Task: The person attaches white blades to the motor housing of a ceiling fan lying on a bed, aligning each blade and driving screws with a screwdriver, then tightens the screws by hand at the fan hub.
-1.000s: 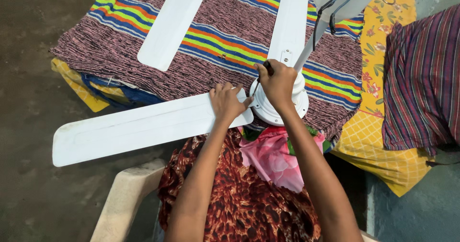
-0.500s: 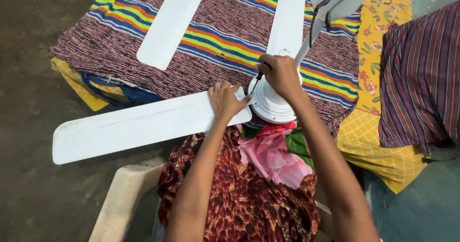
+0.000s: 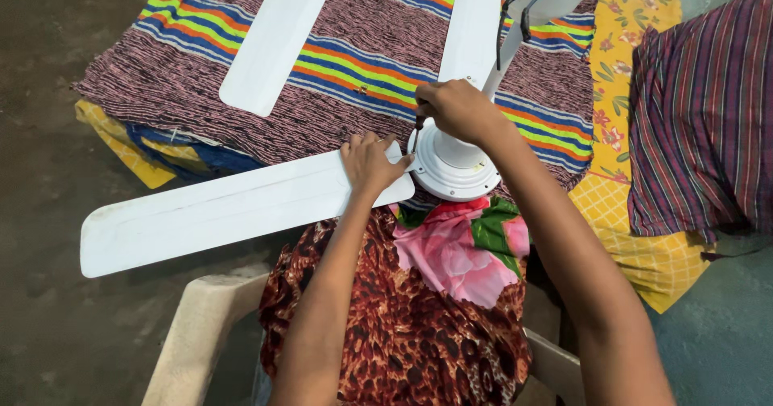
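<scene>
The long white fan blade (image 3: 233, 209) is laid flat, reaching out toward 8 o'clock from the round white fan motor (image 3: 453, 168). The left hand (image 3: 370, 163) is pressed flat on the blade's inner end, fingers spread out and not closed around anything, with the arm stretched up from 6 o'clock. Just beside it, at 3 o'clock, the right hand (image 3: 457, 110) is curled in a fist above the motor. A thin dark screwdriver (image 3: 419, 124) is gripped tight in that fist, its tip pointed down at the spot where blade and motor meet. A striped, many-coloured cloth (image 3: 354, 68) is spread under the fan. Two more white blades (image 3: 278, 40) are seen lying on it at 12 o'clock.
</scene>
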Demonstrator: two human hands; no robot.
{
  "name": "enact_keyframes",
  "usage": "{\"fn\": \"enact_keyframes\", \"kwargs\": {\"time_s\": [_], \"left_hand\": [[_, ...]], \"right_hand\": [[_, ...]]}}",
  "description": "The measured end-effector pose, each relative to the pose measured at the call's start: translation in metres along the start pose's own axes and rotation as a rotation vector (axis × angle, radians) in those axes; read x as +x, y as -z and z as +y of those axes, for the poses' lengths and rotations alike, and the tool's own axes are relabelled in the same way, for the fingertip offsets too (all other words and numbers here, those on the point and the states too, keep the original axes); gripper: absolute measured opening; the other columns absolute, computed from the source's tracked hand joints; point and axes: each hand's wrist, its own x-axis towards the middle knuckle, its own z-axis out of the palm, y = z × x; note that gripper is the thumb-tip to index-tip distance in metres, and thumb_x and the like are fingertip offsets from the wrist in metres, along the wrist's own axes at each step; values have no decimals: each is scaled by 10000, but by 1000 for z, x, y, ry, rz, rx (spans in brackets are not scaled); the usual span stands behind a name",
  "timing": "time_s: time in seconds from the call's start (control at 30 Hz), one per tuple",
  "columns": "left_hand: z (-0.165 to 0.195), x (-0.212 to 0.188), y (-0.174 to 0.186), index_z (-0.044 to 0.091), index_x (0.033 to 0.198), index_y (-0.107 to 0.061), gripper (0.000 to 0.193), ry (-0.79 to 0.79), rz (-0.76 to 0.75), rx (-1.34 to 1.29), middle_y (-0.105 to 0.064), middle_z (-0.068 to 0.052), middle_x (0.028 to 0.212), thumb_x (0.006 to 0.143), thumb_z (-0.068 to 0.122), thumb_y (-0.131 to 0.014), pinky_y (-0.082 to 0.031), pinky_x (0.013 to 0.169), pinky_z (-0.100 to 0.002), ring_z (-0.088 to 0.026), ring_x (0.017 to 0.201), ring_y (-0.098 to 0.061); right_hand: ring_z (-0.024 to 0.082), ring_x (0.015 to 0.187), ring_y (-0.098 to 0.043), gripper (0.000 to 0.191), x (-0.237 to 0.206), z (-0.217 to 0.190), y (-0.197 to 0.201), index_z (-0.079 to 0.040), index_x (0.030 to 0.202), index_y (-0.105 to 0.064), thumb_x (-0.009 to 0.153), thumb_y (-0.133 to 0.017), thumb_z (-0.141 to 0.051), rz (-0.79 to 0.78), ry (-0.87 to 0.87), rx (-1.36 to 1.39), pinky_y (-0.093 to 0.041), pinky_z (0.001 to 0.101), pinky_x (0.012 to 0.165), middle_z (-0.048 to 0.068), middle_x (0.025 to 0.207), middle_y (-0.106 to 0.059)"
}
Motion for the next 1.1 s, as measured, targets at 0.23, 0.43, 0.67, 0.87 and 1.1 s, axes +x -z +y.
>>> {"fn": "enact_keyframes", "kwargs": {"time_s": [0.23, 0.43, 0.67, 0.87, 1.1], "left_hand": [[2, -1, 3, 247, 1136, -797, 590, -13, 24, 1, -669, -45, 1055, 691, 633, -825, -333, 944, -429, -248, 1067, -528], [2, -3, 3, 247, 1123, -800, 573, -21, 43, -8, -669, -35, 1038, 690, 621, -828, -338, 945, -430, -246, 1061, -532], [-1, -3, -1, 248, 1134, -800, 577, -30, 64, -13, -653, -34, 992, 685, 608, -835, -335, 934, -431, -250, 1036, -522], [-1, -3, -4, 232, 1140, -799, 597, -34, 70, -14, -643, -22, 972, 686, 617, -837, -325, 927, -416, -240, 1010, -512], [0, -4, -1, 226, 1138, -802, 584, -41, 74, -32, -632, -16, 943, 694, 602, -848, -324, 911, -408, -236, 1005, -506]], "right_hand": [[324, 906, -677, 92, -1, -9, -4, -74, 997, -640, 909, -643, -104, 54, 132, -251, -548, 470, 704, 81, 912, -696], [289, 936, -667, 94, 0, -6, -4, -114, 1010, -655, 930, -641, -162, -3, 115, -383, -563, 444, 680, 42, 933, -697], [304, 886, -680, 228, -2, 0, 5, -82, 973, -658, 991, -635, -308, -4, 72, -426, -561, 446, 657, 69, 919, -731], [332, 784, -710, 300, 0, -5, 3, -61, 869, -653, 1013, -627, -322, 18, 24, -417, -549, 466, 618, 95, 795, -715], [364, 627, -691, 319, 4, 1, -1, -9, 894, -676, 1011, -628, -302, -59, -67, -465, -540, 466, 559, 135, 628, -673]]}}
